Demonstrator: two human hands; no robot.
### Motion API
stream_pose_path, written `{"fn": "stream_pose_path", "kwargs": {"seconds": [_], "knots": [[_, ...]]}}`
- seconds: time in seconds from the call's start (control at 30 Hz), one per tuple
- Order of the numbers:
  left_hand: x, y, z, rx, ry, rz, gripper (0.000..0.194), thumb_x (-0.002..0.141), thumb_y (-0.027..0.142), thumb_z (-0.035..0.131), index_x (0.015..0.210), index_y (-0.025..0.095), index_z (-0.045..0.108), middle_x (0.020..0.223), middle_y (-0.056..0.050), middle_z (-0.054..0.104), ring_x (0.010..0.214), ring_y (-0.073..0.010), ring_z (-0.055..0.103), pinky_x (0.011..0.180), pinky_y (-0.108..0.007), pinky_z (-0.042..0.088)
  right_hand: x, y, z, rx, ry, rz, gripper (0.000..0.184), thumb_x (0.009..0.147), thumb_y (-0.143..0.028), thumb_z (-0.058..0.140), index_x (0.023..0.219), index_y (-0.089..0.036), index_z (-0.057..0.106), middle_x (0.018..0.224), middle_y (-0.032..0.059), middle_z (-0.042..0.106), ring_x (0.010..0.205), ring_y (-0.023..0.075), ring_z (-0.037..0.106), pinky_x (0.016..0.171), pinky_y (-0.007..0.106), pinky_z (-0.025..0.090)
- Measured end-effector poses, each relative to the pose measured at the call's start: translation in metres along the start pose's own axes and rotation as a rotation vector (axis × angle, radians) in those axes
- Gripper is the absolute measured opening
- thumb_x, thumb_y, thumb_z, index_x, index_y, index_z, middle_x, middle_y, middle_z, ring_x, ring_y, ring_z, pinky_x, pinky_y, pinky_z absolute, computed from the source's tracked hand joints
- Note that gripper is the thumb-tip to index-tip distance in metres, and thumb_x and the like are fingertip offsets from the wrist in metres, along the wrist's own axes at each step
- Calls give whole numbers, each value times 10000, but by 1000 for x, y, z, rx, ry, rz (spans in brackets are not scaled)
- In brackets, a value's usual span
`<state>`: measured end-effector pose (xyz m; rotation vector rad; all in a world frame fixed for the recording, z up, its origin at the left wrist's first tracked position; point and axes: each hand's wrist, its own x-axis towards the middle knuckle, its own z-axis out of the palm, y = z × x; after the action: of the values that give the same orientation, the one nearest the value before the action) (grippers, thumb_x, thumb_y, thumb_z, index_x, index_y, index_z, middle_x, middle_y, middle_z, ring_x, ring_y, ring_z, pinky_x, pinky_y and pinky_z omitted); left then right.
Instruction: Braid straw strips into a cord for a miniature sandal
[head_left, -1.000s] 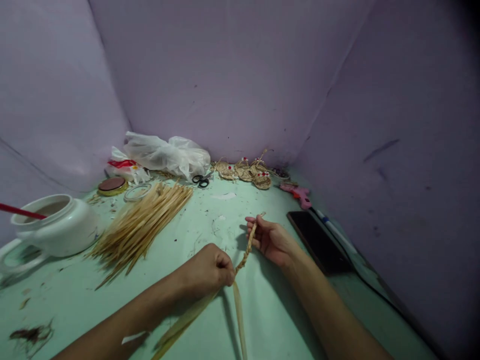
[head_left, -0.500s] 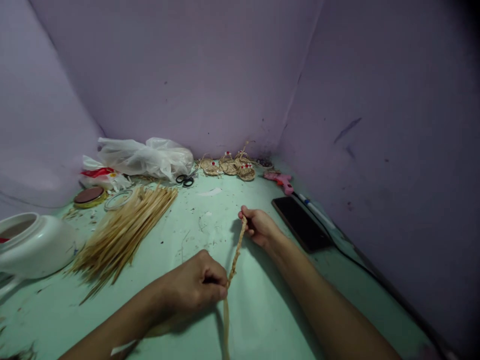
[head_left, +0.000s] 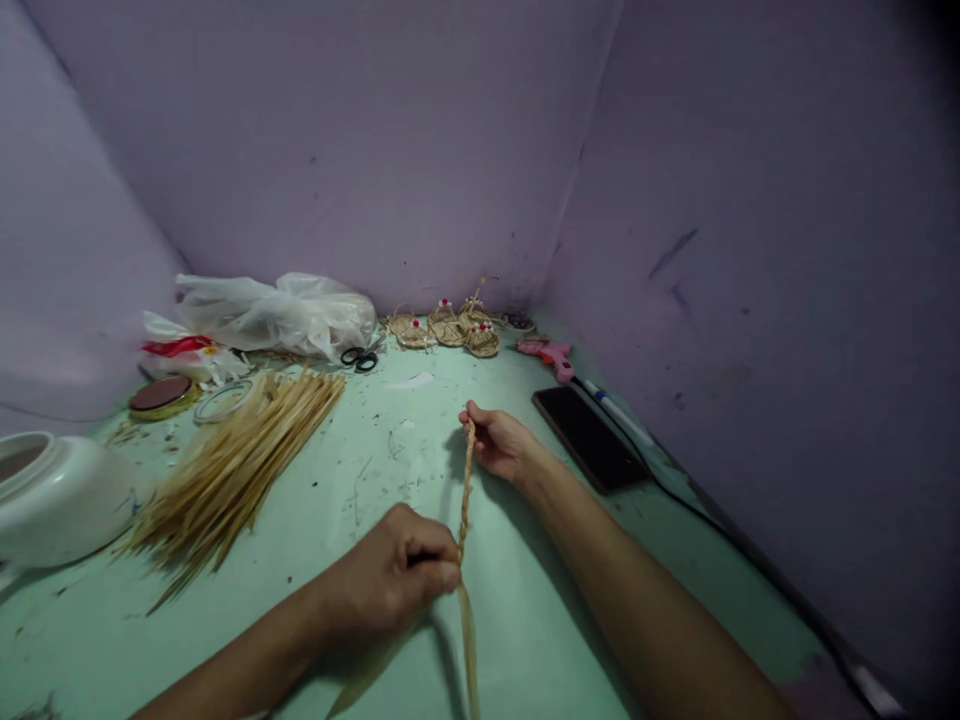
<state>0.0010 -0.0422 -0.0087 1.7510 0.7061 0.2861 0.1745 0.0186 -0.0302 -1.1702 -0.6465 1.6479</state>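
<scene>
A thin straw braid (head_left: pixel 466 490) stretches between my two hands above the green tabletop. My right hand (head_left: pixel 499 440) pinches its far end between thumb and fingertips. Closer to me, my left hand (head_left: pixel 401 575) grips the near end of the plaited part, the fingers curled and the thumb pressed on it. Below that grip, loose unbraided strands (head_left: pixel 469 640) hang toward the front edge, one of them slanting off beneath my left wrist. A bundle of dry straw strips (head_left: pixel 240 480) lies to the left of my left hand.
Small woven straw pieces with red beads (head_left: pixel 450 330) sit by the back wall. Near them are scissors (head_left: pixel 361 358), a plastic bag (head_left: pixel 285 310) and a pink glue gun (head_left: pixel 551 357). A phone (head_left: pixel 589 438) and cord lie right; a white pot (head_left: pixel 67 495) and round tin (head_left: pixel 163 397) stand left.
The camera view has shifted slightly, moving the table things leftward. My hands keep their grips, and the braid between them now runs closer to vertical in the picture.
</scene>
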Motion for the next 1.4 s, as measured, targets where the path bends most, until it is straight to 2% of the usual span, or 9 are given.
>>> {"fn": "stream_pose_path", "kwargs": {"seconds": [0.07,0.13,0.23,0.37,0.5,0.7,1.1,1.27,1.4], "knots": [[4,-4,-12,-152,218,-40,245,673,324,491,519,144,429,440,55,284,434,-50,240,431,-203,178,-10,-3,2,75,-205,136,452,805,-494,354,704,-95,539,635,74,587,543,114,556,528,244,457],[7,-10,-26,-285,391,-85,270,641,372,525,525,144,442,409,67,279,403,-42,213,415,-198,159,-22,0,9,119,-385,291,558,739,-610,355,722,-85,542,763,122,605,696,162,593,647,302,467],[12,-19,-39,-352,458,-107,299,590,393,567,508,139,434,410,59,337,404,-41,252,418,-189,182,-36,12,26,16,-454,279,372,759,-457,472,762,-95,555,687,62,583,670,133,582,670,270,445],[15,-27,-40,-264,383,-127,287,596,381,539,498,131,435,448,34,395,444,-57,314,445,-193,227,-43,30,44,-157,-328,137,153,708,-269,558,685,-122,525,524,-28,466,442,59,431,441,179,344],[14,-29,-40,-82,301,-168,238,623,330,500,510,134,424,465,52,325,458,-51,257,436,-192,187,-41,35,47,-439,-215,32,220,698,-271,527,539,-138,451,420,-76,306,365,29,205,369,184,114],[10,-25,-49,103,219,-208,143,627,247,441,536,136,435,489,50,306,482,-60,262,444,-192,190,-37,41,44,-616,-148,-186,212,630,-284,556,507,-121,498,434,-49,375,421,47,257,417,200,167],[9,-24,-50,263,260,-136,138,611,173,392,520,128,486,477,40,348,479,-69,292,442,-199,194,-32,51,42,-688,-15,-212,159,626,-267,534,554,-133,488,443,-58,384,413,54,294,404,192,207],[10,-24,-56,253,365,-246,203,609,198,437,657,115,616,512,8,479,482,-88,381,449,-196,241,-28,49,42,-691,72,-276,218,661,-318,522,543,-143,468,442,-62,376,410,55,286,403,192,201],[8,-13,-44,323,536,-349,168,611,217,475,595,127,616,520,-32,534,487,-111,430,460,-211,266,-26,51,42,-626,87,-302,219,686,-321,516,569,-137,493,461,-37,455,419,64,353,418,195,246]]}}
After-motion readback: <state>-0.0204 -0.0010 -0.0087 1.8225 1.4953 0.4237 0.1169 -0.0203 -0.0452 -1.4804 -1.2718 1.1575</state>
